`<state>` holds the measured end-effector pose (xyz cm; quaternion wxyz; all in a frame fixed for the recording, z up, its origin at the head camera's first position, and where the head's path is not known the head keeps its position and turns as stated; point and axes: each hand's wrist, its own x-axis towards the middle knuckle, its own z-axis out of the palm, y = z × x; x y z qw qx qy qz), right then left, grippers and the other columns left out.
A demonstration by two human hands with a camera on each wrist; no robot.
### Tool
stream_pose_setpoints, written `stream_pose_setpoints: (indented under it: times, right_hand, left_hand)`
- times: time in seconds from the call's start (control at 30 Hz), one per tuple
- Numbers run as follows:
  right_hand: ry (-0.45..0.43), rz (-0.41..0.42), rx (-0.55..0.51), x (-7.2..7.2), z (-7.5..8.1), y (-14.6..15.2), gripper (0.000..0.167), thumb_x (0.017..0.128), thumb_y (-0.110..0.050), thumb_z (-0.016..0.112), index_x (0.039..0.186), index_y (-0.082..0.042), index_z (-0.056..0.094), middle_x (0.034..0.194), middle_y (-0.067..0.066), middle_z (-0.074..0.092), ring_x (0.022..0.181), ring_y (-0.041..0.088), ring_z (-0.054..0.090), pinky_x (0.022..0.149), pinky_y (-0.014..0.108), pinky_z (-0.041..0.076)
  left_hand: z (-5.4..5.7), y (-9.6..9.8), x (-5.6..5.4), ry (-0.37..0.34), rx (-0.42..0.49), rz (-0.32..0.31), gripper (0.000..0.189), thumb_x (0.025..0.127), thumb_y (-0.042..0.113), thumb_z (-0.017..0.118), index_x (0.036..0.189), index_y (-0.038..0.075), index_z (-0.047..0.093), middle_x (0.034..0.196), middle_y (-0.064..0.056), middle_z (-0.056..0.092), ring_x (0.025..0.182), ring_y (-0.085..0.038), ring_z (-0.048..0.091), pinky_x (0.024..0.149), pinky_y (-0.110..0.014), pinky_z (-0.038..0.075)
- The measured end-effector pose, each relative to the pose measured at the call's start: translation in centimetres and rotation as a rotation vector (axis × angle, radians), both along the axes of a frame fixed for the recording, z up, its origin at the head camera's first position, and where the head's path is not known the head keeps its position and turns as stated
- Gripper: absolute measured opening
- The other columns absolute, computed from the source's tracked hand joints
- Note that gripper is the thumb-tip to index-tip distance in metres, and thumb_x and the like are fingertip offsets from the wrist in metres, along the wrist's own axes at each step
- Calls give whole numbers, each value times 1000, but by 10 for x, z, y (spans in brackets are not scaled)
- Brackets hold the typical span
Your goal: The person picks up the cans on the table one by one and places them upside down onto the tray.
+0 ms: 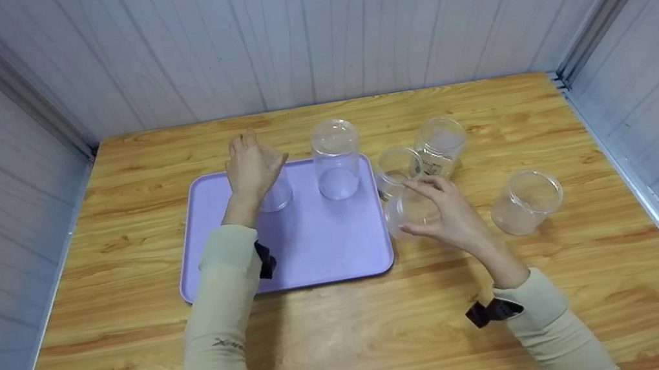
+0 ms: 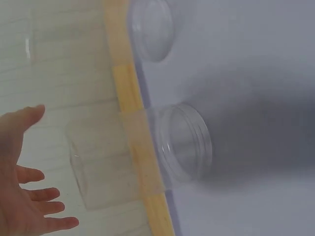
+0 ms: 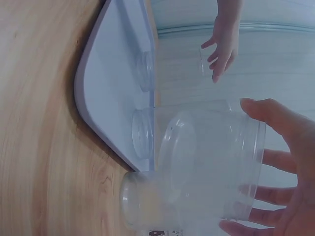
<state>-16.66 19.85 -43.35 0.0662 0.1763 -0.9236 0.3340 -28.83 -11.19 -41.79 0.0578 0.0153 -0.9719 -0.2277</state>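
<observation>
In the head view my left hand is above a clear plastic jar at the tray's back left. The left wrist view shows its fingers spread, a gap away from the top of that jar, whose ringed end is down on the tray. My right hand grips a clear plastic container between thumb and fingers, by the tray's right edge. A second tall clear jar stands on the purple tray, to the right of the first.
Right of the tray stand a clear container and a clear jar with dark print. Farther right, a clear cup rests on the wooden table. Pale panel walls enclose the table's back and sides.
</observation>
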Motion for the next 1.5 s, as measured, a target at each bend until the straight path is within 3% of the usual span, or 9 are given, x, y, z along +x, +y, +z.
stream_pose_setpoints:
  times: [0.4, 0.63, 0.8, 0.9, 1.17, 1.37, 1.5]
  right_hand:
    - [96, -82, -240, -1, -6, -8, 68, 65, -32, 78, 124, -11, 53, 115, 11, 50, 105, 24, 47, 87, 42, 38]
    - [9, -106, -454, 0, -9, -14, 67, 66, -19, 78, 126, -8, 49, 121, 11, 47, 103, 28, 46, 70, 44, 49]
    - [-25, -91, -541, 8, 1, -24, 65, 69, -9, 75, 126, 0, 46, 117, 17, 48, 102, 35, 46, 71, 48, 48]
    - [-50, -75, -587, 11, 6, -29, 63, 71, -5, 73, 127, 3, 44, 117, 18, 48, 102, 33, 48, 72, 46, 48]
    - [-130, -57, -747, 5, -2, -33, 58, 76, 3, 65, 128, 5, 40, 117, 22, 44, 103, 35, 46, 81, 42, 45]
    - [-110, -3, -836, -3, -19, -36, 55, 77, 11, 59, 127, 10, 37, 116, 26, 44, 102, 34, 47, 85, 43, 42]
    - [-131, 36, -899, -9, -35, -36, 55, 78, 11, 57, 129, 7, 36, 121, 21, 44, 103, 26, 49, 85, 37, 44]
  left_hand:
    - [18, 2, 30, 184, 204, 5, 65, 82, 33, 62, 130, -3, 37, 131, -20, 35, 121, -32, 32, 95, -41, 34]
    - [23, 14, 49, 273, 355, -22, 60, 84, 35, 59, 128, -1, 41, 130, -17, 37, 120, -30, 35, 95, -41, 34]
    - [22, 26, 63, 313, 412, -68, 57, 85, 34, 57, 126, -2, 43, 127, -16, 41, 119, -27, 36, 96, -38, 34]
    - [19, 32, 71, 318, 447, -87, 55, 86, 35, 56, 126, -1, 44, 126, -14, 42, 120, -26, 35, 97, -37, 32]
    - [9, 45, 86, 277, 590, -150, 51, 89, 32, 52, 125, -3, 45, 124, -16, 45, 119, -27, 38, 98, -37, 30]
    - [-4, 55, 96, 250, 678, -193, 46, 89, 27, 52, 125, -1, 47, 122, -15, 47, 112, -26, 42, 82, -39, 42]
    - [-11, 62, 101, 195, 722, -209, 47, 89, 29, 52, 127, 2, 46, 124, -14, 45, 111, -25, 42, 80, -40, 43]
